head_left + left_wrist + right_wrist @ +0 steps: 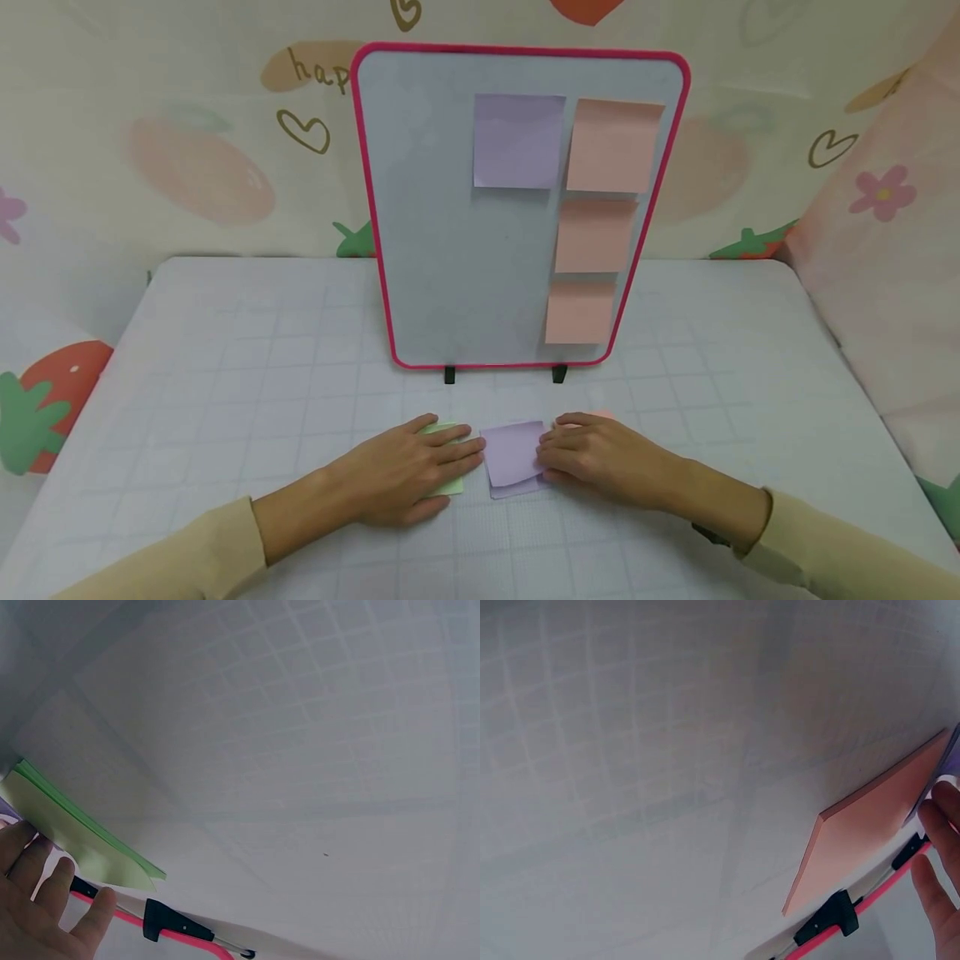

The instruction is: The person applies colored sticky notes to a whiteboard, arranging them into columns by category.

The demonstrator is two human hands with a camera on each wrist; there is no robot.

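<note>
A pad of purple sticky notes lies on the table between the two hands, its top sheet askew over the sheets below. My left hand lies across a green sticky note pad with fingers straight, fingertips right at the purple pad's left edge. At that pad's right edge, my right hand pinches the purple sheet with bent fingers; its thumb is partly hidden. Under and behind the right hand sits a pink sticky note pad, mostly covered in the head view.
Behind the pads stands a pink-framed whiteboard on black feet. It bears a purple note at the top middle and a right column of three pink notes. A white gridded cloth covers the table; a patterned curtain hangs behind.
</note>
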